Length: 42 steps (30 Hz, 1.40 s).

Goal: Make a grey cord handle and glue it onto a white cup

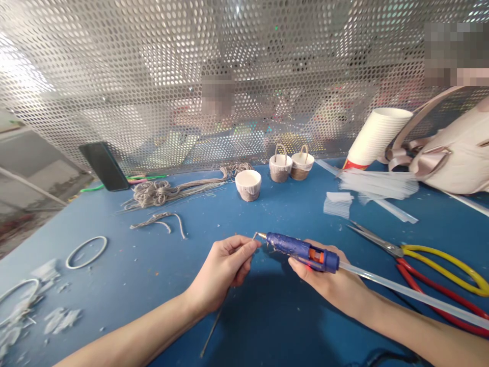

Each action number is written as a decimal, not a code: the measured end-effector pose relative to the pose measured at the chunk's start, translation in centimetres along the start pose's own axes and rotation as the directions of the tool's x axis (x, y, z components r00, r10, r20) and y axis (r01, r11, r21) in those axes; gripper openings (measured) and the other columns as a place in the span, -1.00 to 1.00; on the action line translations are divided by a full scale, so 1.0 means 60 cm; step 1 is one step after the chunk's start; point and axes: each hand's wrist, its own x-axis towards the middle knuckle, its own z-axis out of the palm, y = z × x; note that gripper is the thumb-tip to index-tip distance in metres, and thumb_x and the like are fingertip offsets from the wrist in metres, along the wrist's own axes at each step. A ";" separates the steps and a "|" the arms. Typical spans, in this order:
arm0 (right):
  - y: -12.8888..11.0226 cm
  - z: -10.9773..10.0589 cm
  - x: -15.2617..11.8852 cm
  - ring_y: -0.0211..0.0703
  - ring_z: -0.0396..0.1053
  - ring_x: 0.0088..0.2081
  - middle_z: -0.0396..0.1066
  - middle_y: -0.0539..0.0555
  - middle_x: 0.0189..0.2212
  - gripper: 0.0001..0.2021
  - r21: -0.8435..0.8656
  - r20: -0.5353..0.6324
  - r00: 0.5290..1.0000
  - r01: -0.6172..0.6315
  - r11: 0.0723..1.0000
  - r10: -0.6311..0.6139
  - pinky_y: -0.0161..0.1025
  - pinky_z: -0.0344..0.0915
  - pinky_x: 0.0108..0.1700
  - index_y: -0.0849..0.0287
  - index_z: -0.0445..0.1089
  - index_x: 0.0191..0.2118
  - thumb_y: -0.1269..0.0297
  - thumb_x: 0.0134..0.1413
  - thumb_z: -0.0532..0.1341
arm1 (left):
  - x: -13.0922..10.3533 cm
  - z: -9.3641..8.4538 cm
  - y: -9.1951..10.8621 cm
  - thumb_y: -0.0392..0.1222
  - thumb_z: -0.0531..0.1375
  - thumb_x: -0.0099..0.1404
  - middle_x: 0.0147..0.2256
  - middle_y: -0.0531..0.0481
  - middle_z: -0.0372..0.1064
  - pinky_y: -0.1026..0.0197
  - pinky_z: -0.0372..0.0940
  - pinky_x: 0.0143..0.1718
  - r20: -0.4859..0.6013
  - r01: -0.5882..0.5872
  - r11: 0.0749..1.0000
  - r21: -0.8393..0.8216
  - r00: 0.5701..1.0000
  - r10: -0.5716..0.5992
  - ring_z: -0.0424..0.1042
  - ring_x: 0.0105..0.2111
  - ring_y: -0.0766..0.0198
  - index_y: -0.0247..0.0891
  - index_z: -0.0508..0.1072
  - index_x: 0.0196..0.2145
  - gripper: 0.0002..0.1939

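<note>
Between the thumb and fingers of my left hand (231, 260) is a thin grey cord (212, 334), its tail hanging down toward the table and its short tip poking up past the fingertips. My right hand (332, 278) is wrapped around a blue glue gun (292, 246), with a long clear glue stick (405, 290) sticking out of its back. The gun's nozzle is at the cord's tip; whether they touch I cannot tell. Beyond my hands stands a small cup without a handle (248, 185), wrapped around its lower part. Two similar little baskets (280, 167) with cord handles are behind it.
Scissors (397, 251) with yellow and red handles lie at the right. Behind them are glue sticks (382, 184), stacked paper cups (376, 135) and a pale bag (454, 148). Left are bundled cord (153, 194), a phone (104, 165), rings (87, 252) and scraps (63, 319). Perforated metal (164, 102) borders the back.
</note>
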 end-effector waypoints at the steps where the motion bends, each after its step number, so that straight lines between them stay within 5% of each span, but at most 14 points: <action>1: 0.002 0.001 0.000 -0.19 0.45 -0.45 0.47 -0.05 -0.51 -0.85 -0.001 -0.003 1.000 0.000 1.000 0.000 -0.36 0.37 -0.45 0.07 0.32 -0.43 0.18 0.09 0.11 | 0.000 0.000 0.000 0.06 0.24 0.12 -0.70 0.19 0.12 0.42 -0.11 -0.73 0.001 -0.004 1.000 0.002 1.000 0.004 -0.01 -0.72 0.52 -0.33 0.41 -0.42 -0.66; 11: -0.018 0.000 -0.006 -0.22 0.36 -0.59 0.40 -0.06 -0.63 -0.78 0.014 -0.097 0.995 -0.018 1.000 0.019 -0.36 0.33 -0.52 0.05 0.31 -0.50 0.12 0.09 0.09 | 0.000 0.002 0.001 0.08 0.24 0.11 -0.70 0.19 0.11 0.43 -0.14 -0.73 -0.047 -0.011 0.999 0.049 0.999 0.013 -0.01 -0.73 0.53 -0.33 0.42 -0.42 -0.65; 20: -0.018 -0.006 0.000 -0.28 0.29 -0.59 0.28 -0.10 -0.66 -0.77 0.031 0.000 1.000 -0.011 0.999 0.011 -0.39 0.30 -0.49 0.09 0.27 -0.53 0.16 0.09 0.10 | -0.001 0.002 0.001 0.09 0.25 0.08 -0.70 0.17 0.11 0.41 -0.12 -0.73 -0.050 -0.017 0.994 0.113 0.998 0.023 0.00 -0.72 0.51 -0.34 0.49 -0.38 -0.62; 35: -0.012 -0.002 -0.002 -0.26 0.30 -0.61 0.34 -0.07 -0.65 -0.76 -0.020 -0.090 0.996 -0.012 1.000 0.010 -0.37 0.31 -0.53 0.07 0.29 -0.53 0.14 0.09 0.10 | -0.001 0.001 0.000 0.09 0.23 0.10 -0.70 0.17 0.10 0.42 -0.12 -0.72 -0.086 -0.033 0.988 0.149 0.995 0.046 0.02 -0.71 0.49 -0.32 0.46 -0.39 -0.64; 42: -0.013 -0.001 -0.002 -0.28 0.31 -0.59 0.32 -0.08 -0.65 -0.76 0.024 -0.006 1.000 0.028 0.999 -0.028 -0.38 0.29 -0.50 0.10 0.27 -0.51 0.15 0.12 0.08 | 0.000 0.003 -0.004 0.09 0.21 0.12 -0.69 0.16 0.11 0.41 -0.09 -0.72 -0.096 -0.052 0.972 0.228 0.992 0.075 0.03 -0.71 0.48 -0.30 0.50 -0.39 -0.65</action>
